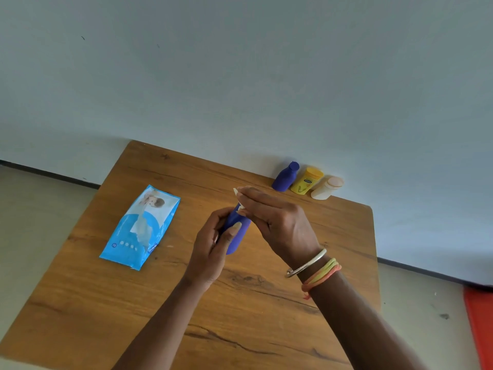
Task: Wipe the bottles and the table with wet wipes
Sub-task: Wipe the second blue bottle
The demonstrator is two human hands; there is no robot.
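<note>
Left hand (pixel 210 247) is gripping the bottle (pixel 237 233) tight, just above the middle of the table (pixel 240 316), while the right hand (pixel 277 217) is pinching a wipe (pixel 235 191) around its top. Pack (pixel 141 225) is lying off to the left.

Both forearms are brought in from the near edge, bare, converging mid-scene. The left hand (pixel 210 249) is held palm-right, its fingers (pixel 217 218) curled round a blue bottle (pixel 236 237), with the thumb laid across the bottle's front. The right hand (pixel 277 220) is seen back-up, reaching far-left across the left hand; its fingers (pixel 256 200) are held together, nearly straight, and a wipe (pixel 235 191) is pinched at their tips. A bangle (pixel 306 264) and coloured threads (pixel 321 275) are worn on the right wrist.
</note>
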